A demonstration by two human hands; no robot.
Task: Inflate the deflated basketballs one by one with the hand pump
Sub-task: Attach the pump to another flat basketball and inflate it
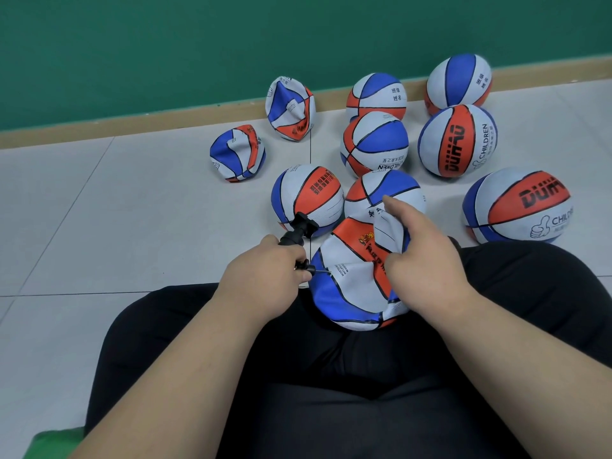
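A deflated red, white and blue basketball lies crumpled on my lap between my knees. My left hand grips the black hand pump, whose handle end points up and away, and its thin needle touches the ball's white panel on the left side. My right hand holds the ball's folded upper edge with the index finger stretched out. Two more deflated balls lie on the floor, one at left and one against the wall.
Several round, inflated balls stand on the grey tiled floor ahead, the closest just beyond the pump and another at right. A green wall with a tan skirting board closes the back. My black-trousered legs fill the foreground.
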